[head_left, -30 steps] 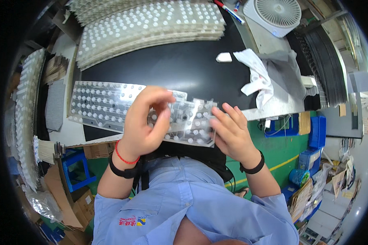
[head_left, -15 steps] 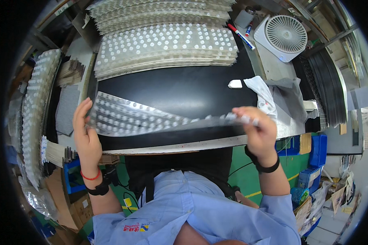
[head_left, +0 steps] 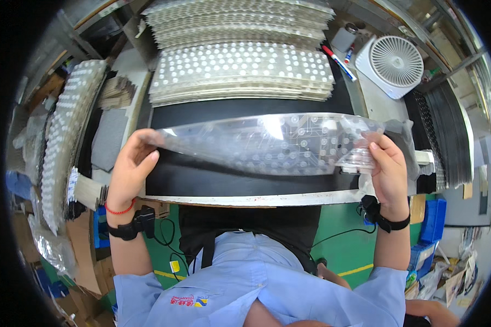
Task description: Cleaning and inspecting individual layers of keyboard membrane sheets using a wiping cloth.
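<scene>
Holding a clear dotted sheet (head_left: 289, 144) by both ends

Pinching its left end between thumb and fingers of the left hand (head_left: 131, 166), its right end likewise in the right hand (head_left: 388, 169). Suspending it, bowed, above a black mat (head_left: 202, 184). Facing stacked sheets (head_left: 243, 68) farther back, with a marker (head_left: 339, 64) and white fan (head_left: 396, 62) to their right.

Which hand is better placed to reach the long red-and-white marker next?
Probably the right hand: the marker lies nearer to it than to the left hand. Both hold the clear sheet.
</scene>
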Demonstrator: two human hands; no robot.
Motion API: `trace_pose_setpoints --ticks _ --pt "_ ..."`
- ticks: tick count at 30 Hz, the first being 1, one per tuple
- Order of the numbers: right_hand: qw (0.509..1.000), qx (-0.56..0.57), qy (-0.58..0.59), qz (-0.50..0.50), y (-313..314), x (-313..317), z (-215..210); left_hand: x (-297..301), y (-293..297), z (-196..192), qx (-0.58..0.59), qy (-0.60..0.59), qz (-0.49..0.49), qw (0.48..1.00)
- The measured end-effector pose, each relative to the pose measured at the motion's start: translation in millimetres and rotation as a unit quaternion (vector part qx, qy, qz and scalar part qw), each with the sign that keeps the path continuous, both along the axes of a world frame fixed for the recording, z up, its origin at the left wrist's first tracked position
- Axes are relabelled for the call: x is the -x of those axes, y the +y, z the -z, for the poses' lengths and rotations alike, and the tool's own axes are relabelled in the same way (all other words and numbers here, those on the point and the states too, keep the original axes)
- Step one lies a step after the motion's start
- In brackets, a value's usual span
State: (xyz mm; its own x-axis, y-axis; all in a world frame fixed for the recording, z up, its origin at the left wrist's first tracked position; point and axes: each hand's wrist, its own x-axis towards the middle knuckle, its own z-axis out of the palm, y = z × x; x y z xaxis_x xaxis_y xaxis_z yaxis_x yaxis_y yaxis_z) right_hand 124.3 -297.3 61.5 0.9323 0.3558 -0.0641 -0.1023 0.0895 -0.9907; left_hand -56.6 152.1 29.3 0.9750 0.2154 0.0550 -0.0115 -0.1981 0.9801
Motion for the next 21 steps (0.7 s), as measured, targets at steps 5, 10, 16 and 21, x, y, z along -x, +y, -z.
trace_pose_setpoints --ticks 5,10,16,21 --pt "0.997 0.049 -0.028 -0.043 -2.2 -18.3 -22.1 -24.8 15.8 -15.5 -0.022 0.037 -0.102 0.994" --pt "0.989 0.102 -0.097 -0.045 44.7 -78.6 -41.1 -76.5 58.3 -41.6 -0.052 -0.013 -0.165 0.985" --pt "0.982 0.164 -0.088 -0.019 89.0 -148.2 -40.4 -147.4 98.7 -39.7 0.097 -0.010 -0.145 0.985" --pt "0.989 0.130 -0.065 -0.007 103.7 -174.9 -16.9 -160.3 115.8 -21.3 0.066 0.042 -0.168 0.983"
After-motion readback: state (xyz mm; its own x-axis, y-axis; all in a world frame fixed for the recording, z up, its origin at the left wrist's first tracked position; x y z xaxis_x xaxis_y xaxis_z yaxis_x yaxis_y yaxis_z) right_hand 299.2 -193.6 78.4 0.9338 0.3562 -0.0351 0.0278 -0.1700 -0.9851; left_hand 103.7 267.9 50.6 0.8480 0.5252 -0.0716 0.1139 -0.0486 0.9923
